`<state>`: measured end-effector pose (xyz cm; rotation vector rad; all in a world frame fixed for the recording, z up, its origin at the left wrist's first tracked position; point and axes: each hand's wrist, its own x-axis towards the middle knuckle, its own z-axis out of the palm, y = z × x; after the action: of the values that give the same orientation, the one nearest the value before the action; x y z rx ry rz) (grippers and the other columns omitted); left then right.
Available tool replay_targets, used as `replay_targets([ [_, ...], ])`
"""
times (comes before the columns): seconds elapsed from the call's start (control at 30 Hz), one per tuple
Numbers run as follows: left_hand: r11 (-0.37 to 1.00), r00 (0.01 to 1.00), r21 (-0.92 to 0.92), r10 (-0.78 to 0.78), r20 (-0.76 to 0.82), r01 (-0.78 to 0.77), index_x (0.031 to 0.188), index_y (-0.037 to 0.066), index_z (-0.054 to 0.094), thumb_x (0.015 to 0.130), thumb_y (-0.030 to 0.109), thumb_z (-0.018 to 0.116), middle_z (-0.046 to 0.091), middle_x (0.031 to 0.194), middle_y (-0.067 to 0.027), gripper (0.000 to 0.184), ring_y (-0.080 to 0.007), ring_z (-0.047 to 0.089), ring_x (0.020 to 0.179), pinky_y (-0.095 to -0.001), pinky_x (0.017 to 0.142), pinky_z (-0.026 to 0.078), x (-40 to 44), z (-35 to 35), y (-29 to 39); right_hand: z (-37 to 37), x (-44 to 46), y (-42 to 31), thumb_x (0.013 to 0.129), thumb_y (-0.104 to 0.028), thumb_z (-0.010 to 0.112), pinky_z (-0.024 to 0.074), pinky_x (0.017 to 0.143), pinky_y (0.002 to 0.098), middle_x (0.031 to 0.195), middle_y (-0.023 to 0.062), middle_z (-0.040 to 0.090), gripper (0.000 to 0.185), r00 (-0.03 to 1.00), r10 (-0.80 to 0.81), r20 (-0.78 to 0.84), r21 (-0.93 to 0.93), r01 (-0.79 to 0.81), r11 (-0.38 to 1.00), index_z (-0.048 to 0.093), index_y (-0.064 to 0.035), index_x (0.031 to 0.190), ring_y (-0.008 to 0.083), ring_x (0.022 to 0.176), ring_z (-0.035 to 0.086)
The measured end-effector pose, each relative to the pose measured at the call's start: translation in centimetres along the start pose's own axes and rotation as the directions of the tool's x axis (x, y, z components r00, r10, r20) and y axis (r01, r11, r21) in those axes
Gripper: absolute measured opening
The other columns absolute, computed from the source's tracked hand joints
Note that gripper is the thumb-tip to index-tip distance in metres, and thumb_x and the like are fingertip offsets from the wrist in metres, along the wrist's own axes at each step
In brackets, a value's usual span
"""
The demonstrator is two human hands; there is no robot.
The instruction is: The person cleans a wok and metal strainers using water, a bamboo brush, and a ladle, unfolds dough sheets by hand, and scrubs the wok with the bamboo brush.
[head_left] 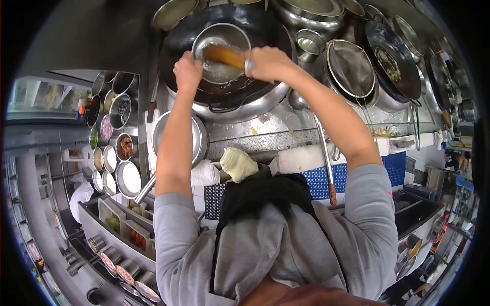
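Over the large dark wok (176,56) sits a round metal bowl (224,77). My left hand (188,71) is closed on the bowl's left rim. In my right hand (265,64), closed at the bowl's right side, is a brown brush-like tool (224,55), blurred by motion, its far end over the inside of the bowl. A metal band shows beside my right fingers. What lies in the bowl is too blurred to make out.
To the right are a wire strainer (350,69), a small metal pot (310,43), a ladle (326,158) and another wok (393,61). A crumpled cloth (238,164) lies at the front edge. Bowls of ingredients (124,147) stand left. A person (81,199) is at far left.
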<state>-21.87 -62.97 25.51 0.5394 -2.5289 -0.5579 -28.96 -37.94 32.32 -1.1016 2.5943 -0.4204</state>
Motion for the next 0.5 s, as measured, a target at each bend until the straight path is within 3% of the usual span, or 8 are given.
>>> replay_targets([
  [0.03,1.000,1.000,0.000,0.017,-0.011,-0.017,0.087,-0.002,0.059,0.082,0.015,0.059,0.066,0.088,-0.0322,0.017,-0.0518,0.064,0.088,-0.0587,0.084,0.050,-0.9,0.2,0.5,0.5,0.8,0.5,0.079,-0.029,0.068,0.0552,0.092,0.0439,0.111,0.0183,0.072,0.049,0.991,0.029,-0.131,0.002,-0.029,1.000,0.067,-0.0178,0.127,0.0367,0.101,0.070],
  [0.17,0.999,0.996,-0.036,0.038,-0.080,-0.041,0.084,-0.003,0.058,0.081,0.011,0.059,0.066,0.086,-0.0305,0.014,-0.0500,0.064,0.084,-0.0576,0.080,0.051,-1.6,0.7,1.1,2.2,1.8,1.8,0.079,-0.032,0.072,0.0514,0.098,0.0431,0.120,0.0178,0.069,0.052,0.986,0.162,0.051,0.169,-0.168,0.971,0.067,-0.0169,0.129,0.0361,0.112,0.066],
  [0.2,0.999,0.996,-0.019,0.039,-0.085,-0.041,0.085,-0.003,0.058,0.081,0.010,0.059,0.066,0.088,-0.0303,0.013,-0.0499,0.065,0.084,-0.0575,0.080,0.051,-1.5,0.9,1.2,3.3,2.1,2.4,0.079,-0.036,0.074,0.0482,0.101,0.0432,0.125,0.0180,0.067,0.055,0.975,0.182,0.125,0.297,-0.212,0.931,0.066,-0.0173,0.131,0.0355,0.119,0.062],
  [0.23,0.999,0.995,0.000,0.038,-0.088,-0.039,0.085,-0.003,0.058,0.081,0.009,0.059,0.066,0.089,-0.0301,0.013,-0.0498,0.065,0.084,-0.0574,0.080,0.051,-1.5,0.9,1.2,3.9,2.2,2.0,0.078,-0.038,0.076,0.0468,0.103,0.0443,0.127,0.0184,0.066,0.058,0.982,0.097,0.163,0.526,-0.170,0.833,0.066,-0.0181,0.132,0.0355,0.121,0.061],
  [0.3,0.998,0.996,0.044,0.058,-0.071,-0.055,0.088,-0.003,0.059,0.081,0.008,0.058,0.067,0.091,-0.0296,0.013,-0.0496,0.065,0.085,-0.0572,0.080,0.052,-1.3,0.7,1.2,4.0,1.6,2.6,0.081,-0.031,0.075,0.0455,0.103,0.0390,0.129,0.0206,0.065,0.060,0.946,0.036,0.323,0.641,-0.247,0.727,0.062,-0.0123,0.136,0.0359,0.122,0.060],
  [0.37,0.992,0.995,0.087,0.098,-0.035,-0.095,0.091,-0.003,0.060,0.081,0.007,0.058,0.068,0.094,-0.0291,0.014,-0.0495,0.066,0.087,-0.0569,0.081,0.052,-0.4,0.5,1.2,1.3,0.0,0.7,0.082,-0.030,0.074,0.0478,0.101,0.0393,0.126,0.0208,0.066,0.058,0.986,-0.014,0.169,0.356,-0.048,0.933,0.061,-0.0139,0.136,0.0355,0.118,0.063],
  [0.43,0.988,0.990,0.076,0.140,-0.023,-0.138,0.091,-0.003,0.060,0.082,0.009,0.058,0.067,0.092,-0.0298,0.015,-0.0499,0.065,0.089,-0.0577,0.085,0.051,0.2,0.6,1.3,-1.3,-0.5,-0.8,0.084,-0.031,0.069,0.0526,0.095,0.0409,0.118,0.0195,0.070,0.055,0.995,-0.076,0.059,0.018,0.076,0.997,0.061,-0.0162,0.137,0.0335,0.107,0.068],
  [0.5,0.984,0.987,0.080,0.161,0.003,-0.161,0.092,-0.003,0.060,0.082,0.010,0.058,0.067,0.092,-0.0301,0.016,-0.0498,0.065,0.090,-0.0578,0.086,0.050,0.3,0.3,1.5,-3.6,-0.8,-1.5,0.084,-0.031,0.068,0.0545,0.092,0.0425,0.113,0.0170,0.072,0.055,0.997,0.045,-0.070,-0.100,-0.051,0.994,0.061,-0.0159,0.136,0.0322,0.102,0.070],
])
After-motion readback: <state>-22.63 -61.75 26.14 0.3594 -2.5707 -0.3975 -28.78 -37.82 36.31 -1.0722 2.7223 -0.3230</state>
